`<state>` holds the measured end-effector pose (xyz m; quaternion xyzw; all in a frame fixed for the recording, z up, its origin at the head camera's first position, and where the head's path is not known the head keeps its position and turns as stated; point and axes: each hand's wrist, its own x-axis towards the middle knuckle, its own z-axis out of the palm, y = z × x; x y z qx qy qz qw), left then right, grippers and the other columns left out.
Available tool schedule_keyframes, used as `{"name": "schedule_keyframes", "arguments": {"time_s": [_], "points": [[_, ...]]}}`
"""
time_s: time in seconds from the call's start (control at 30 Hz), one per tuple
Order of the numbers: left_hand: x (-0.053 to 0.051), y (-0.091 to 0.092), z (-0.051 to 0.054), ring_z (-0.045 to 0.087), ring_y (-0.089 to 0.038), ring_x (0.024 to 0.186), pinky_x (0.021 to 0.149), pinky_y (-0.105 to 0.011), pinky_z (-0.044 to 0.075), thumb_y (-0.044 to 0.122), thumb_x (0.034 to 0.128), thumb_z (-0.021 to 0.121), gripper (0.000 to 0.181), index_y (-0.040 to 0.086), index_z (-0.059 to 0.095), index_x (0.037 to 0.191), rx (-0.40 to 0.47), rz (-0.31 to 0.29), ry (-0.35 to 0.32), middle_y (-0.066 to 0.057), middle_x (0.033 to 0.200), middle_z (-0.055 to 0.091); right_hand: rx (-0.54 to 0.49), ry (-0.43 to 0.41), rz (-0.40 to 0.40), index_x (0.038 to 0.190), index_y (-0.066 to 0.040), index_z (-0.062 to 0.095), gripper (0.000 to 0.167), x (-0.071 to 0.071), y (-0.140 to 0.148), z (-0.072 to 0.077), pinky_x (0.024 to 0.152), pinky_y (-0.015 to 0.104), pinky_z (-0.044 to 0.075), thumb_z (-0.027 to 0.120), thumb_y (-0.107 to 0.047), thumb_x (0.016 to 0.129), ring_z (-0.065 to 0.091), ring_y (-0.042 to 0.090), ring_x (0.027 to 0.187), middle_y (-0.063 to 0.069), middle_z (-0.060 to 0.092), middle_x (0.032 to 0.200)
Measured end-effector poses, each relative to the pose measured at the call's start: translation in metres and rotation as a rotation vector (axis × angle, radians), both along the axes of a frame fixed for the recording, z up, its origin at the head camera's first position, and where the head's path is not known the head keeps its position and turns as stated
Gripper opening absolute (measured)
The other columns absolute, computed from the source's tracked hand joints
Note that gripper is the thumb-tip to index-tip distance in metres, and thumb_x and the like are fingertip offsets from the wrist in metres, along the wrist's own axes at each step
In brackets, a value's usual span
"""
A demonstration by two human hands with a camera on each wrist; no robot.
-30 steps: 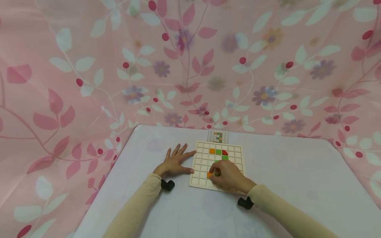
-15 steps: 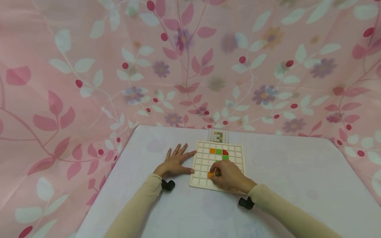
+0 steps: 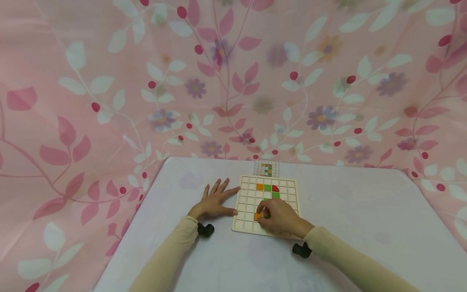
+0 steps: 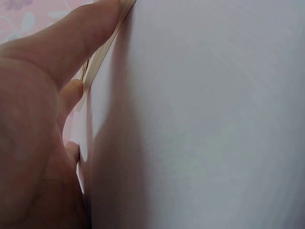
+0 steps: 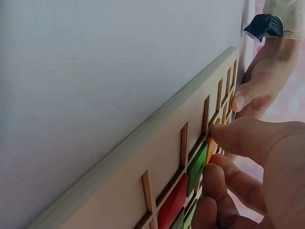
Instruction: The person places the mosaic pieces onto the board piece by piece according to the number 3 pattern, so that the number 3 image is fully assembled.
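A pale wooden grid board (image 3: pixel 238 223) lies on the table. My left hand (image 3: pixel 215 202) rests at its left edge with fingers spread, thumb and index fingertip touching the rim. Over the lower middle of the board, my right hand (image 3: pixel 279 215) pinches an orange square tile (image 3: pixel 257 217) between thumb and index finger. In the right wrist view that orange tile (image 5: pixel 211 147) sits at the grid beside a green tile (image 5: pixel 197 167) and a red tile (image 5: pixel 172 202). Farther up the board are another orange tile (image 3: pixel 260 187), a green tile (image 3: pixel 268 187) and a red rounded tile (image 3: pixel 275 188). My right hand covers some cells.
A small pattern card (image 3: pixel 258 168) with a coloured grid lies just behind the board. White cloth covers the table (image 3: pixel 346 202). A pink floral curtain (image 3: pixel 233 81) hangs along the back and sides.
Both hands stay in place on the board, and the orange tile stays under my right fingertips. Only the head view shifts slightly.
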<state>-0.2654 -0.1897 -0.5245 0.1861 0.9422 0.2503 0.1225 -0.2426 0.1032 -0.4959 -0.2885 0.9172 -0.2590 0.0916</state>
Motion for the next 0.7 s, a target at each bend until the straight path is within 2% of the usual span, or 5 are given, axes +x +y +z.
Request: {"name": "schedule_keyframes", "arguments": {"time_s": [0.17, 0.27, 0.43, 0.57, 0.7], "points": [[0.002, 0.001, 0.005, -0.01, -0.041, 0.166, 0.126, -0.07, -0.013, 0.07, 0.0888, 0.072, 0.095, 0.034, 0.034, 0.167, -0.003, -0.001, -0.006, -0.012, 0.18, 0.002, 0.006, 0.032, 0.012, 0.099, -0.017, 0.078, 0.012, 0.0, 0.0, 0.001, 0.065, 0.024, 0.045, 0.083, -0.02, 0.088, 0.052, 0.008, 0.073, -0.01, 0.06, 0.077], [0.001, 0.0, 0.002, -0.009, -0.041, 0.166, 0.126, -0.071, -0.012, 0.07, 0.0893, 0.072, 0.094, 0.035, 0.034, 0.167, 0.0, 0.001, 0.008, -0.012, 0.18, 0.004, 0.006, 0.051, 0.009, 0.098, -0.017, 0.079, 0.012, 0.001, -0.001, 0.002, 0.068, 0.025, 0.046, 0.083, -0.021, 0.088, 0.052, 0.009, 0.077, -0.01, 0.061, 0.081], [-0.001, -0.001, -0.003, -0.011, -0.039, 0.166, 0.126, -0.07, -0.013, 0.07, 0.0876, 0.073, 0.095, 0.036, 0.034, 0.167, -0.014, 0.005, 0.0, -0.01, 0.181, 0.002, 0.013, 0.035, 0.007, 0.1, -0.016, 0.079, 0.012, 0.004, -0.001, 0.004, 0.07, 0.027, 0.047, 0.082, -0.021, 0.089, 0.053, 0.01, 0.079, -0.008, 0.062, 0.084], [-0.005, -0.002, -0.012, -0.012, -0.037, 0.166, 0.126, -0.069, -0.013, 0.072, 0.0871, 0.073, 0.095, 0.04, 0.032, 0.167, -0.03, 0.004, 0.013, -0.006, 0.181, 0.0, 0.028, 0.055, 0.022, 0.101, -0.017, 0.079, 0.013, 0.004, -0.001, 0.004, 0.072, 0.027, 0.048, 0.082, -0.022, 0.09, 0.053, 0.009, 0.08, -0.007, 0.063, 0.086], [-0.007, -0.002, -0.012, -0.011, -0.037, 0.166, 0.126, -0.07, -0.012, 0.069, 0.0878, 0.074, 0.094, 0.039, 0.033, 0.167, -0.03, 0.002, 0.025, -0.006, 0.181, 0.001, 0.036, 0.083, 0.046, 0.104, -0.017, 0.078, 0.015, 0.003, 0.001, 0.003, 0.074, 0.028, 0.05, 0.081, -0.024, 0.091, 0.054, 0.008, 0.083, -0.008, 0.065, 0.088]]}}
